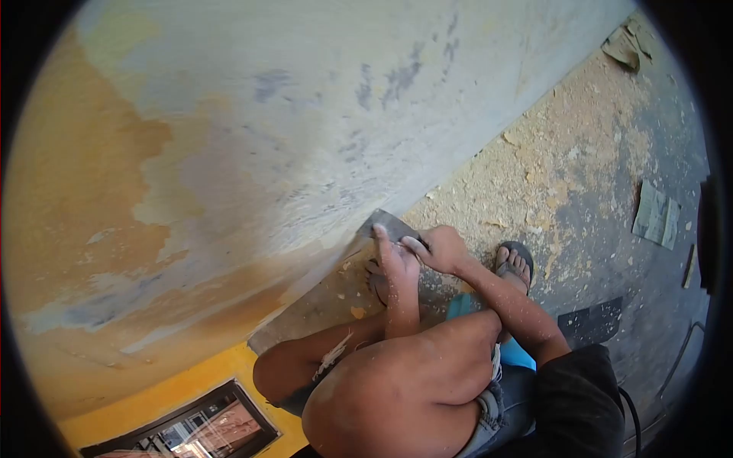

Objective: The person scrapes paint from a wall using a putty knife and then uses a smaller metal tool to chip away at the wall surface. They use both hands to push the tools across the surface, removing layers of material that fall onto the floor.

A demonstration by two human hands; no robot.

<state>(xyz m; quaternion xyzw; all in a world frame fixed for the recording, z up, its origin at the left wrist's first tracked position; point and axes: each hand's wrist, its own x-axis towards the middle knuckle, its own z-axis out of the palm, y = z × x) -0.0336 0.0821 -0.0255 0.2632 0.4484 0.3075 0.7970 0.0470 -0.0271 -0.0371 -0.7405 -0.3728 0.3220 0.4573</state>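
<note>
A wide, dark scraper [391, 224] is between my two hands, its flat blade close to the lower part of the wall [305, 145]. My right hand [444, 249] is wrapped round the handle end, which is mostly hidden by the fingers. Gripping the blade side is my left hand [398, 261], with a dusty digit laid along the metal. Pale dust coats the fingertips. Around the blade, the wall shows grey scraped marks and whitish bare areas, while orange and yellow paint covers the part toward the left.
Pale paint flakes [534, 168] litter the floor along the wall. My sandalled foot [515, 263] rests among them, near my bent knees. A blue object [516, 356] is under me. Folded paper [657, 215] and a dark flat sheet [591, 322] lie rightward; crumpled paper [628, 46] lies farther off.
</note>
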